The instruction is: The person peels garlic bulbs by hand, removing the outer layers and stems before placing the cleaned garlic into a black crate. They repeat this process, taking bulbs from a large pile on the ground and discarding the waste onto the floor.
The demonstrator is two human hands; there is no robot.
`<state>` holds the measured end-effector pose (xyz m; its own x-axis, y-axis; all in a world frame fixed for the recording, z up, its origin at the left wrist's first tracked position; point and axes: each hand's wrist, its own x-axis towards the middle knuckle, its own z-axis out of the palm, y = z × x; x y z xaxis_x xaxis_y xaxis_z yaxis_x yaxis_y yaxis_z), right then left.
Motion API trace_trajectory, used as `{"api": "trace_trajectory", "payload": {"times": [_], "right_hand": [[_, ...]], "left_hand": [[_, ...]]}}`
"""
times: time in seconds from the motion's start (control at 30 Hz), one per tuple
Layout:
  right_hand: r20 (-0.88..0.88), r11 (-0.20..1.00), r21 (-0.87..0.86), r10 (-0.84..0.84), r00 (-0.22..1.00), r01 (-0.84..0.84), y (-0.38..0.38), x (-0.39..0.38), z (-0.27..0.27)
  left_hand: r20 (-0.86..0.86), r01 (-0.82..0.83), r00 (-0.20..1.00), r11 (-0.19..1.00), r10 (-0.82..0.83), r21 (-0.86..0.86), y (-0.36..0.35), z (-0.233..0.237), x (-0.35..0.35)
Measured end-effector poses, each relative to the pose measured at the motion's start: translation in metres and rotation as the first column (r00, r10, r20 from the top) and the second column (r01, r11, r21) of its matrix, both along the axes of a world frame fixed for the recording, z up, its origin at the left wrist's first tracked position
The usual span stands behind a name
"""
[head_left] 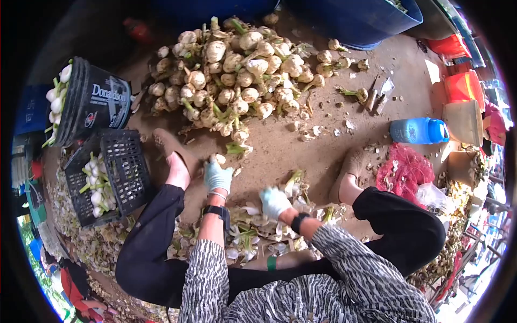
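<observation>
My left hand [217,176], in a pale knitted glove, is closed with a garlic bulb [219,159] at its fingertips, just in front of the near edge of a large heap of garlic bulbs [237,70]. My right hand [275,203], gloved too, is a little lower and to the right, above a litter of peeled garlic skins [247,237]. Motion smears its fingers, so I cannot see whether it holds anything. Several bulbs in the heap still carry stem stubs and dirty outer skin.
At the left stand a black bucket [97,102] and a black plastic crate [126,167], both holding cleaned white garlic. Knives [383,96], a blue water bottle [417,131] and a red mesh bag [404,175] lie to the right. A blue tub [366,21] is at the back.
</observation>
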<state>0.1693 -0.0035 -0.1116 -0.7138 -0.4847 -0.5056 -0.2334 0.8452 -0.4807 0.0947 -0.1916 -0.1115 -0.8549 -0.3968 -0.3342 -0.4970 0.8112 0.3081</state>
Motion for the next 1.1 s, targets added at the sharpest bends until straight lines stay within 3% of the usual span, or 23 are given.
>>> {"api": "trace_trajectory", "payload": {"times": [0.07,0.13,0.17,0.2,0.23,0.27,0.3,0.33,0.37,0.4,0.47,0.5,0.57,0.6,0.67,0.7,0.77,0.8,0.87,0.9,0.93,1.03,1.1], "right_hand": [[0.211,0.998,-0.056,0.053,0.976,-0.042,0.023,0.039,-0.028],[0.313,0.914,0.110,0.341,0.886,-0.391,0.030,0.022,-0.019],[0.347,0.908,0.177,0.303,0.888,-0.379,0.028,0.011,-0.023],[0.159,0.926,0.145,0.326,0.932,-0.349,0.031,-0.005,-0.003],[0.174,0.985,0.042,0.155,0.973,-0.165,0.029,-0.018,-0.002],[0.169,0.997,-0.061,-0.028,0.985,0.038,0.027,-0.037,0.023],[0.196,0.935,-0.233,-0.224,0.955,0.267,0.023,-0.046,0.025],[0.311,0.858,-0.365,-0.254,0.916,0.362,0.018,-0.064,0.040],[0.449,0.705,-0.461,-0.339,0.827,0.539,0.010,-0.071,0.051],[0.818,0.417,-0.374,-0.272,0.507,0.828,0.006,-0.081,0.076],[0.788,0.175,-0.549,-0.217,0.576,0.817,-0.003,-0.087,0.075],[0.846,0.068,-0.444,-0.296,0.443,0.894,-0.006,-0.091,0.096],[0.812,-0.039,-0.519,-0.335,0.479,0.854,-0.006,-0.096,0.051],[0.841,0.007,-0.478,-0.286,0.460,0.878,-0.002,-0.096,0.076],[0.963,-0.117,-0.144,0.210,0.166,0.983,0.013,-0.097,0.107],[0.964,-0.121,-0.142,0.210,0.165,0.982,0.013,-0.095,0.121],[0.891,0.001,-0.400,-0.234,0.389,0.917,0.015,-0.091,0.140],[0.892,0.002,-0.395,-0.239,0.384,0.919,0.018,-0.090,0.140],[0.239,0.403,-0.837,-0.340,0.910,0.370,0.022,-0.086,0.136],[0.779,0.237,-0.504,-0.290,0.556,0.830,0.016,-0.086,0.174],[0.720,0.326,-0.545,-0.291,0.630,0.773,0.016,-0.085,0.178],[0.598,0.291,-0.668,-0.337,0.727,0.685,0.011,-0.083,0.187],[0.629,0.240,-0.684,-0.285,0.723,0.689,0.014,-0.085,0.195]], "left_hand": [[0.113,0.043,0.993,0.998,-0.038,-0.042,-0.003,-0.011,-0.015],[0.124,0.085,0.989,0.994,-0.077,-0.065,-0.010,-0.023,-0.027],[0.124,0.004,0.992,0.999,0.000,-0.034,-0.016,-0.026,-0.031],[0.127,-0.078,0.989,0.997,0.078,-0.005,-0.016,-0.021,-0.034],[0.121,-0.307,0.952,0.877,0.282,0.370,-0.016,-0.014,-0.032],[0.191,-0.452,0.869,0.576,0.456,0.681,-0.014,0.002,-0.033],[0.158,-0.430,0.826,0.426,0.541,0.796,-0.004,0.024,-0.034],[0.147,-0.421,0.830,0.431,0.538,0.798,0.005,0.041,-0.035],[0.249,-0.413,0.801,0.202,0.544,0.888,0.013,0.057,-0.036],[0.359,-0.397,0.773,-0.042,0.524,0.917,0.020,0.074,-0.033],[0.125,-0.202,0.881,0.123,0.456,0.972,0.036,0.103,-0.027],[0.097,-0.164,0.910,0.136,0.403,0.977,0.040,0.114,-0.025],[0.053,-0.129,0.950,0.231,0.309,0.964,0.040,0.125,-0.021],[-0.009,-0.071,0.963,0.286,0.268,0.955,0.042,0.139,-0.023],[-0.026,-0.053,0.970,0.320,0.240,0.946,0.043,0.149,-0.017],[-0.084,0.004,0.976,0.368,0.203,0.930,0.047,0.153,-0.012],[-0.083,0.018,0.986,0.403,0.143,0.915,0.056,0.173,-0.004],[-0.076,0.013,0.987,0.398,0.143,0.917,0.057,0.176,-0.001],[-0.290,0.221,0.957,0.620,0.011,0.753,0.055,0.178,0.007],[-0.396,0.317,0.918,0.633,-0.016,0.707,0.052,0.193,0.012],[-0.406,0.312,0.914,0.624,0.010,0.717,0.052,0.200,0.013],[-0.452,0.341,0.892,0.630,0.018,0.698,0.050,0.211,0.016],[-0.232,0.117,0.956,0.489,0.181,0.864,0.053,0.224,0.024]]}}
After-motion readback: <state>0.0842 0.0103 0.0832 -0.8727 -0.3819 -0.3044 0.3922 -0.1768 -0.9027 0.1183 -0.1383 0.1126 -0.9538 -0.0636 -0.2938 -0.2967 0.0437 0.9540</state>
